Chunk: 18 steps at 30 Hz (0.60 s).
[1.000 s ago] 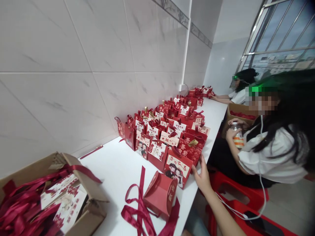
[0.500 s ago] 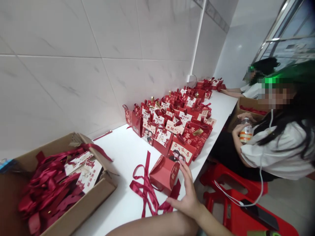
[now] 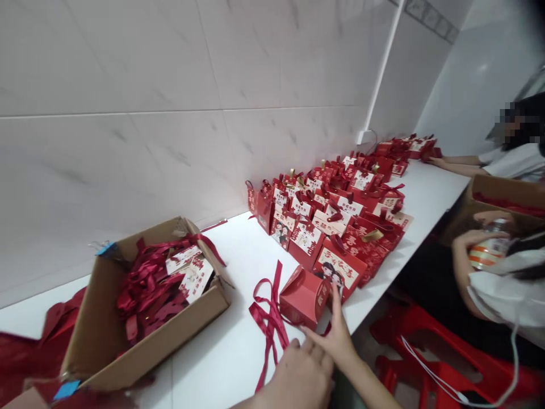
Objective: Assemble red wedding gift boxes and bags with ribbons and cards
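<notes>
A small red gift box (image 3: 304,298) with curved end flaps stands on the white table in front of me. My right hand (image 3: 338,341) is against its right side, index finger stretched up and thumb apart, near the front corner. My left hand (image 3: 300,372), back toward me, has its fingers bent together below the box, beside my right hand. What those fingertips touch is hidden. Dark red ribbon (image 3: 272,318) lies looped on the table left of the box. Behind the box stand rows of finished-looking red gift boxes (image 3: 306,238) with ribbon handles and printed cards.
At left sits an open cardboard box (image 3: 155,355) holding red ribbons and printed cards (image 3: 198,278). More red pieces (image 3: 29,358) lie beyond its left side. A tiled wall (image 3: 128,159) runs behind the table. To the right, a person holds a bottle (image 3: 487,247) near red stools (image 3: 434,341).
The view has swung left, so things sit farther right. My left hand has come in beside my right hand below the gift box. The right hand stays by the box.
</notes>
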Each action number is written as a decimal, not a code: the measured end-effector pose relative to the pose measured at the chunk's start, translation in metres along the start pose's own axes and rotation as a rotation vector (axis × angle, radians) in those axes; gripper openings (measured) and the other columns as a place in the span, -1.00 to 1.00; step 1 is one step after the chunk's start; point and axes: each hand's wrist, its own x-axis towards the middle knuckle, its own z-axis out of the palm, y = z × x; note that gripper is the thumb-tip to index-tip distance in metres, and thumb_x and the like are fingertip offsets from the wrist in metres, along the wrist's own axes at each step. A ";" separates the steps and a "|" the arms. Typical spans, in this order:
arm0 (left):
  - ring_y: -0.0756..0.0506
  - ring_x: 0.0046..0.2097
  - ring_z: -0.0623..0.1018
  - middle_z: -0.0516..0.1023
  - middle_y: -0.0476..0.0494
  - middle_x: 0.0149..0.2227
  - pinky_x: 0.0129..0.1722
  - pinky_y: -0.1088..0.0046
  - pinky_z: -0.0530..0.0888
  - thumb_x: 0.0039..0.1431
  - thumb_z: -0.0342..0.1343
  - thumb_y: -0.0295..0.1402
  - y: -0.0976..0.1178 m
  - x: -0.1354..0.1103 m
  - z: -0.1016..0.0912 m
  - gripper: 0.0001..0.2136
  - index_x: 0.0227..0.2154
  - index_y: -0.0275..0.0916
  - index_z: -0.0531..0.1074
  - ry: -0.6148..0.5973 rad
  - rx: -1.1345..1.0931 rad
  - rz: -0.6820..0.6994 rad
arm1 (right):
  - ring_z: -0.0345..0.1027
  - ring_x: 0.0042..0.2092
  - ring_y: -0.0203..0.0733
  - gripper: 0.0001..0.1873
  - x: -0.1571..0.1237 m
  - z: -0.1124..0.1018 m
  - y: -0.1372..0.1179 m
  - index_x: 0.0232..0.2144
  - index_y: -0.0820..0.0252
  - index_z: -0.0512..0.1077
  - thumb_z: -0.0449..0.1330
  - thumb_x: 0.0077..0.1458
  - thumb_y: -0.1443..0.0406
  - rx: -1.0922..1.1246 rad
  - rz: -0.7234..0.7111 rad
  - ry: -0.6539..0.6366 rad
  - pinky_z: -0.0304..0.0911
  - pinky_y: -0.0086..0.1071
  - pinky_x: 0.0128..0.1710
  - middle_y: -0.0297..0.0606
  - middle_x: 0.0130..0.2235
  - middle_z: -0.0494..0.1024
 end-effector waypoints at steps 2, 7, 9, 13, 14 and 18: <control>-0.44 0.09 0.43 0.44 -0.55 0.06 0.01 -0.12 0.38 0.16 0.14 -0.24 -0.002 -0.009 0.004 -0.51 0.10 -0.41 0.35 0.030 0.061 -0.271 | -0.15 0.34 0.14 0.15 0.000 0.001 -0.001 0.35 0.14 -0.28 0.34 -0.09 0.15 0.070 0.034 0.027 -0.05 0.04 0.26 0.04 0.34 -0.09; -0.51 0.30 0.09 0.07 -0.40 0.30 0.13 -0.32 0.17 0.15 0.11 -0.14 -0.012 -0.032 0.032 -0.39 0.25 -0.16 0.17 0.059 0.041 -0.468 | 0.10 0.26 0.11 0.14 -0.008 -0.003 -0.009 0.34 0.15 -0.27 0.34 -0.08 0.12 0.251 0.146 0.090 0.18 -0.03 0.16 0.09 0.31 0.02; -0.47 0.30 0.10 0.03 -0.31 0.32 0.15 -0.23 0.22 0.20 0.05 -0.18 -0.020 -0.039 0.036 -0.41 0.27 -0.07 0.09 0.110 0.021 -0.529 | 0.08 0.26 0.13 0.13 -0.013 -0.006 -0.011 0.34 0.15 -0.24 0.35 -0.09 0.13 0.259 0.144 0.126 0.18 -0.02 0.16 0.08 0.31 0.00; -0.45 0.29 0.16 0.13 -0.37 0.29 0.17 -0.07 0.28 0.23 0.01 -0.24 -0.033 -0.056 0.025 -0.48 0.24 -0.23 0.20 0.122 0.029 -0.732 | 0.10 0.25 0.16 0.14 -0.018 -0.011 -0.011 0.34 0.15 -0.24 0.36 -0.10 0.13 0.268 0.131 0.103 0.23 -0.02 0.12 0.09 0.32 -0.02; -0.46 0.27 0.20 0.21 -0.40 0.26 0.16 -0.08 0.28 0.22 0.02 -0.25 -0.035 -0.062 0.020 -0.51 0.20 -0.27 0.27 0.132 0.042 -0.781 | 0.10 0.25 0.18 0.14 -0.018 -0.011 -0.011 0.34 0.15 -0.25 0.35 -0.09 0.13 0.265 0.144 0.083 0.24 -0.02 0.12 0.10 0.31 0.00; -0.39 0.24 0.25 0.40 -0.37 0.13 0.18 -0.03 0.25 0.23 -0.03 -0.28 -0.038 -0.091 -0.008 -0.67 -0.06 -0.32 0.46 0.424 0.170 -0.813 | 0.08 0.25 0.25 0.16 -0.015 -0.013 -0.009 0.34 0.12 -0.28 0.34 -0.09 0.08 0.289 0.203 0.036 0.18 0.09 0.13 0.11 0.29 0.04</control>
